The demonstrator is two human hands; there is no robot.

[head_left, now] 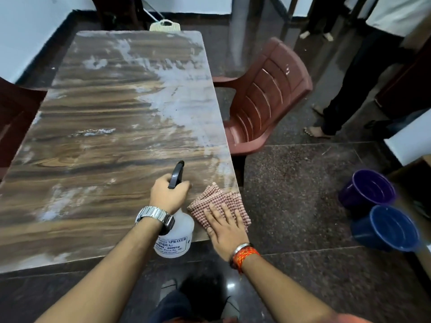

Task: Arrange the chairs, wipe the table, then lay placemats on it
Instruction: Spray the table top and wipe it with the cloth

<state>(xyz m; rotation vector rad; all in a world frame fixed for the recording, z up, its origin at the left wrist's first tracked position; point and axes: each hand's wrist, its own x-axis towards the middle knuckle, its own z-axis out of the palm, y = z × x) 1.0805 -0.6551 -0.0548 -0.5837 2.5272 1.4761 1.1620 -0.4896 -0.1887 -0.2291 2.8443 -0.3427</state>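
The big brown table (105, 127) has white smears on its far and right parts. A red chair (268, 89) stands just beside its right side. Near the near right corner, the left hand (168, 194) curls round the top of a clear spray bottle (179, 231). The right hand (225, 227) lies flat, fingers spread, on a checked cloth (217, 197) at the table's corner.
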